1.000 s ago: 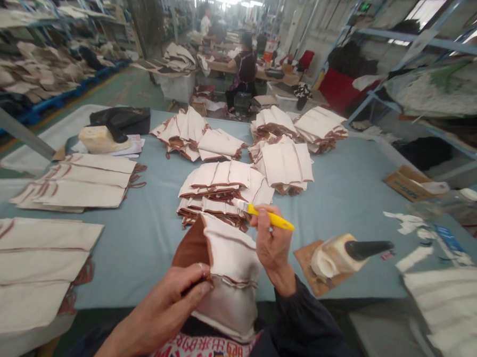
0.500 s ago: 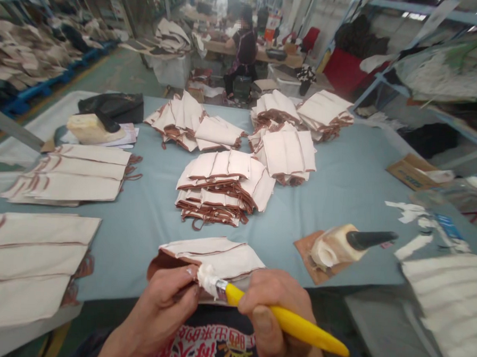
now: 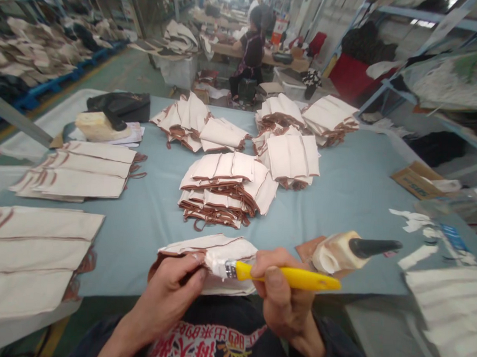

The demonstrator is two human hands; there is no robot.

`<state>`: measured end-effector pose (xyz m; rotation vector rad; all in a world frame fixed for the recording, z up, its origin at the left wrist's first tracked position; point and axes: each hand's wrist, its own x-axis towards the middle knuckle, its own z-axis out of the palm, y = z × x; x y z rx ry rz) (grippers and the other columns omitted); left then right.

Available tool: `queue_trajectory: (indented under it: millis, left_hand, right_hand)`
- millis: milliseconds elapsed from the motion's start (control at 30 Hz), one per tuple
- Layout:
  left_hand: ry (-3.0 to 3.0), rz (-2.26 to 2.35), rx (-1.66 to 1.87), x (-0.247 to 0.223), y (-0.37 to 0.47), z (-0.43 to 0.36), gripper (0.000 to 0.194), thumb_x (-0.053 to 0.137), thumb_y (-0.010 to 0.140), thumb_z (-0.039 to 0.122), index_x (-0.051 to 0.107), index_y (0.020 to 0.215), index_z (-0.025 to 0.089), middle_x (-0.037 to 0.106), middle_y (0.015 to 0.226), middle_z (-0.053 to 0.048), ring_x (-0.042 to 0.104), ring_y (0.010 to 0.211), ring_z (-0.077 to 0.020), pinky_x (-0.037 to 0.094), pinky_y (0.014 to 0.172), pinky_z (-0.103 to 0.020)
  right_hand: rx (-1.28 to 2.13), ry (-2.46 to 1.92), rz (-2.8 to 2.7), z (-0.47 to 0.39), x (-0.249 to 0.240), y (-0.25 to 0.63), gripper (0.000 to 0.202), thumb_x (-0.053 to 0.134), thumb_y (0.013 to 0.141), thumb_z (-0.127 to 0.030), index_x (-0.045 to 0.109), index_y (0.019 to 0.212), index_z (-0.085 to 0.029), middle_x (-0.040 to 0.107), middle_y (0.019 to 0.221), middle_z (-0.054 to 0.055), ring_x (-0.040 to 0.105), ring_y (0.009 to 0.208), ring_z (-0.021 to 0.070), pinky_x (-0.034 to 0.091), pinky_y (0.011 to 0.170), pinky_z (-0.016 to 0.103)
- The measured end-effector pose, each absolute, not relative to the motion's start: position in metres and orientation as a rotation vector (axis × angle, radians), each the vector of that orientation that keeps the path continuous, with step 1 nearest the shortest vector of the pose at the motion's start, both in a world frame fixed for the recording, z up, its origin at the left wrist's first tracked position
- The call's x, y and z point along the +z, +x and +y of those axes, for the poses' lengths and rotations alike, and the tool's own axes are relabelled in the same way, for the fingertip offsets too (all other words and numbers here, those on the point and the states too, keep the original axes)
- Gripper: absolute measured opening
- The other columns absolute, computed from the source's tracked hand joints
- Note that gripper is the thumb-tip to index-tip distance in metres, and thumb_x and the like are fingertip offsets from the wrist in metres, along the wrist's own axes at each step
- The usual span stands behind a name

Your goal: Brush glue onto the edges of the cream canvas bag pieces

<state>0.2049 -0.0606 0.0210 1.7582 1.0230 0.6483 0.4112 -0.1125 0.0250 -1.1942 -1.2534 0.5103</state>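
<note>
As I look out through the head camera, I find two stacks of cream panels at the far left, a near stack (image 3: 34,258) and a farther stack (image 3: 90,171). Behind the farther one sit a yellowed container (image 3: 99,126) and a black bundle (image 3: 120,107). A central pile (image 3: 222,183) of brown-edged cream pieces lies just beyond the hands, with more piles behind it and a co-worker (image 3: 251,51) seated well past the table (image 3: 153,195). To the right I see a black-spouted bottle (image 3: 334,253) on a brown board (image 3: 309,249), close to the right hand, then a cardboard box (image 3: 412,179), white scraps (image 3: 418,254) and a ribbed pale stack (image 3: 448,301).

The cream piece (image 3: 235,247) is at the table's near edge, in front of the body, its brown inside showing at the left. The left hand (image 3: 175,284) pinches its brown rim between thumb and fingers; the right hand (image 3: 283,290) is closed around a yellow-handled brush (image 3: 301,277), its white-coated bristles against the piece by the pinch.

On the dark garment (image 3: 201,352) I see red and white Chinese characters, 出来的 among them, above a yellow motif; the lettering on the box is too small for me to read.
</note>
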Motion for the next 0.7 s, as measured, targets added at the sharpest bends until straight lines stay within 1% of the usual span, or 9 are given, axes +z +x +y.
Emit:
queue_trajectory:
  millis: [100,167,233,300,333,467,600,700]
  left_hand:
    - [1.413,1.016,0.561,0.022,0.203,-0.051,0.030,0.064,0.097,0.043,0.075,0.086,0.017,0.071,0.082,-0.004,0.064,0.080,-0.0194,0.050,0.072,-0.024]
    - [1.148,0.932,0.505,0.023,0.202,-0.046,0.039,0.072,0.093,0.054,0.078,0.097,0.016,0.072,0.083,-0.004,0.063,0.077,-0.0183,0.050,0.067,-0.023]
    - [0.977,0.865,0.473,0.024,0.202,-0.044,0.046,0.079,0.088,0.059,0.079,0.102,0.016,0.071,0.081,-0.003,0.060,0.070,-0.0145,0.046,0.061,-0.019]
    - [0.894,0.830,0.458,0.026,0.203,-0.043,0.049,0.084,0.084,0.060,0.080,0.103,0.015,0.070,0.078,-0.002,0.058,0.065,-0.0119,0.043,0.058,-0.017]
    - [0.870,0.814,0.451,0.026,0.203,-0.044,0.050,0.086,0.082,0.059,0.080,0.103,0.015,0.069,0.076,-0.002,0.058,0.065,-0.0121,0.044,0.059,-0.017]
    - [0.809,0.779,0.427,0.026,0.206,-0.047,0.050,0.093,0.077,0.052,0.081,0.108,0.015,0.071,0.074,-0.003,0.065,0.071,-0.0165,0.052,0.066,-0.021]
    - [0.784,0.774,0.445,0.027,0.207,-0.047,0.046,0.093,0.077,0.051,0.081,0.100,0.014,0.071,0.074,-0.003,0.064,0.067,-0.0139,0.050,0.062,-0.019]
    - [0.785,0.773,0.453,0.027,0.205,-0.047,0.043,0.094,0.076,0.050,0.081,0.096,0.013,0.071,0.073,-0.003,0.065,0.069,-0.0142,0.050,0.061,-0.018]
  right_hand:
    - [0.557,-1.049,-0.990,-0.100,0.034,0.417,0.034,0.056,0.106,-0.039,0.065,0.078,-0.022,0.044,0.051,-0.007,0.034,0.036,0.0076,0.025,0.034,0.019]
    - [0.613,-1.010,-0.925,-0.094,0.040,0.418,0.034,0.060,0.105,-0.040,0.065,0.077,-0.021,0.043,0.051,-0.008,0.032,0.036,0.0064,0.022,0.034,0.017]
    - [0.701,-0.985,-0.938,-0.092,0.042,0.417,0.035,0.059,0.106,-0.041,0.066,0.078,-0.021,0.043,0.051,-0.009,0.029,0.036,0.0058,0.021,0.035,0.017]
    - [0.732,-0.973,-0.975,-0.090,0.038,0.414,0.034,0.057,0.107,-0.040,0.067,0.081,-0.022,0.043,0.051,-0.009,0.029,0.036,0.0060,0.021,0.035,0.017]
    - [0.708,-0.980,-1.008,-0.090,0.035,0.412,0.033,0.056,0.108,-0.039,0.068,0.083,-0.022,0.045,0.053,-0.008,0.031,0.037,0.0064,0.023,0.035,0.017]
    - [0.511,-1.075,-1.213,-0.088,0.020,0.412,0.028,0.057,0.107,-0.038,0.071,0.089,-0.022,0.058,0.066,-0.003,0.043,0.045,0.0093,0.035,0.041,0.021]
    - [0.448,-1.125,-1.324,-0.090,0.018,0.417,0.029,0.055,0.107,-0.039,0.071,0.090,-0.021,0.057,0.064,-0.002,0.046,0.047,0.0116,0.039,0.043,0.024]
    - [0.497,-1.087,-1.319,-0.085,0.021,0.416,0.029,0.052,0.109,-0.037,0.069,0.090,-0.022,0.057,0.066,-0.003,0.045,0.046,0.0101,0.038,0.043,0.023]
